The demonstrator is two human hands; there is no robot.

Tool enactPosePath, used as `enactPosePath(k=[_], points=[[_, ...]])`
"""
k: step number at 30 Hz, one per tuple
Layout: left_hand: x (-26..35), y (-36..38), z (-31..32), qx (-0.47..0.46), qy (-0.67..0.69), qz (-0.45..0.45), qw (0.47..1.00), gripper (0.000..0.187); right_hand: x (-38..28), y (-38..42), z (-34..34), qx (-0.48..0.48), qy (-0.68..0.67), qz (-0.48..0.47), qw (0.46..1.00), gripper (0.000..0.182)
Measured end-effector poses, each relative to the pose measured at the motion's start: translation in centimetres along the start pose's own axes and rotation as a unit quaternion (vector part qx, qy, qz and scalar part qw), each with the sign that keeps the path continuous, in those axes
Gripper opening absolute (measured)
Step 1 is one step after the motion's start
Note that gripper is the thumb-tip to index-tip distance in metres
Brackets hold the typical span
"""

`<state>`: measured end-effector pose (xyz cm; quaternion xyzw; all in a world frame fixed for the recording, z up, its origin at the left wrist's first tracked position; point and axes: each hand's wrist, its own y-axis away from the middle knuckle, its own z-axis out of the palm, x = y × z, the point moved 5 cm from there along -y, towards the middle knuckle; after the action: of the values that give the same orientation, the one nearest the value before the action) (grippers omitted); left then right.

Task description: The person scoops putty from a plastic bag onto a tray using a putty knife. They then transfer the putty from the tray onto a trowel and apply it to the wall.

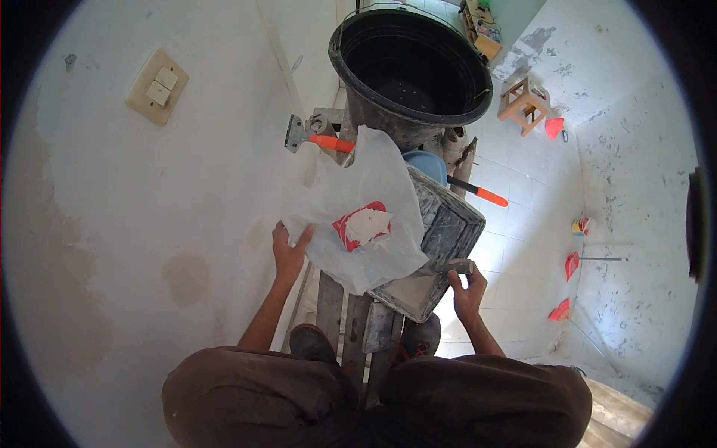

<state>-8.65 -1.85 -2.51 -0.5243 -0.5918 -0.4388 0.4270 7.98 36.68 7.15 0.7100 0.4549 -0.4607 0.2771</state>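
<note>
A white plastic bag (314, 190) lies open over a black paint tray (459, 231). Inside it, white powder (367, 226) shows within a torn red-and-white packet (340, 232). My left hand (290, 255) grips the bag's left edge between thumb and fingers. Closed around a grey handle, my right hand (468, 293) holds what looks like a putty knife (457, 266) over the tray's near right side; its blade is hard to make out. Pale, wet-looking filler (412, 293) covers the tray's near end.
A large black bucket (358, 97) stands beyond the bag on the plank platform (329, 306). Orange-handled scrapers (328, 142) (489, 196) lie nearby. The wall with a light switch (158, 87) rises at left. A stool (525, 107) stands on the tiled floor below.
</note>
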Motion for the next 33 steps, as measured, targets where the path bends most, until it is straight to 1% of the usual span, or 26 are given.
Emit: enactPosePath(k=[1,2,3,4,5,6,8,9,11,15,17,18,20,21,23,24,26,27,29,30,32,33], points=[[1.2,-0.5,-0.6,0.009,-0.123,0.065,0.99,0.045,0.0,0.0,0.0,-0.001,0.0,0.0,1.0,0.019],[3.0,-0.8,-0.9,0.018,-0.244,0.128,0.961,0.037,0.1,0.0,0.0,-0.003,-0.008,0.011,1.0,0.02],[4.3,-1.1,-0.8,0.018,-0.245,0.128,0.961,0.037,0.2,0.0,0.0,-0.006,-0.015,0.022,1.0,0.02],[5.5,-1.5,-0.8,0.043,-0.152,0.098,0.983,0.035,0.3,0.0,0.0,-0.006,-0.016,0.022,1.0,0.02],[6.0,-1.9,-0.8,0.066,-0.056,0.067,0.994,0.034,0.2,0.0,0.0,-0.003,0.0,0.001,1.0,0.02],[6.3,-2.3,-0.8,0.065,-0.056,0.066,0.994,0.034,0.2,0.0,0.0,0.0,0.017,-0.018,1.0,0.02],[6.0,-3.5,-1.2,0.072,-0.018,-0.001,0.997,0.034,0.4,0.1,0.0,0.001,0.012,-0.02,1.0,0.021],[5.7,-4.1,-1.0,0.072,-0.017,-0.001,0.997,0.034,0.3,0.1,0.0,0.002,0.008,-0.021,1.0,0.021],[5.2,-5.0,-1.2,0.126,0.037,0.021,0.991,0.034,0.1,0.1,-0.1,-0.003,0.009,-0.01,1.0,0.022],[5.1,-4.3,-0.7,0.097,0.046,0.016,0.994,0.041,0.0,0.2,-0.3,-0.011,0.014,0.001,1.0,0.022],[3.8,-3.3,-0.9,0.076,0.104,0.079,0.988,0.061,0.3,0.2,-0.2,-0.007,0.013,-0.008,1.0,0.022],[3.6,-2.3,-1.1,0.076,0.105,0.08,0.988,0.061,0.4,0.2,-0.2,-0.002,0.011,-0.015,1.0,0.021],[2.0,0.5,-1.7,0.067,0.182,-0.002,0.981,0.084,0.1,0.1,-0.2,-0.004,0.009,-0.012,1.0,0.021],[1.2,1.8,-1.8,0.065,0.18,-0.002,0.982,0.084,0.0,0.2,-0.2,-0.005,0.005,-0.009,1.0,0.021],[-1.2,4.1,-1.5,0.038,0.226,-0.012,0.973,0.096,-0.1,0.2,-0.1,-0.007,-0.002,0.003,1.0,0.02],[-0.7,5.4,-1.3,0.037,0.225,-0.011,0.974,0.096,-0.1,0.0,-0.1,-0.01,-0.007,0.01,1.0,0.02],[1.1,7.4,-0.1,0.013,0.072,-0.016,0.997,0.093,-0.4,-0.1,-0.2,-0.014,-0.007,0.015,1.0,0.019],[1.3,7.4,0.3,0.013,0.072,-0.016,0.997,0.093,-0.4,-0.1,-0.1,-0.02,-0.008,0.021,1.0,0.018],[2.3,6.8,1.2,-0.037,-0.027,0.044,0.998,0.08,-0.3,-0.1,-0.2,-0.016,-0.012,0.014,1.0,0.018],[2.3,5.9,0.9,-0.037,-0.028,0.044,0.998,0.08,-0.3,-0.1,-0.2,-0.012,-0.016,0.007,1.0,0.018],[2.6,3.0,0.0,-0.045,-0.012,0.087,0.995,0.07,-0.4,-0.2,-0.3,-0.014,-0.019,0.018,1.0,0.018],[2.8,1.5,-0.3,-0.063,0.065,0.06,0.994,0.069,-0.4,-0.2,-0.4,-0.018,-0.02,0.03,0.999,0.018]])
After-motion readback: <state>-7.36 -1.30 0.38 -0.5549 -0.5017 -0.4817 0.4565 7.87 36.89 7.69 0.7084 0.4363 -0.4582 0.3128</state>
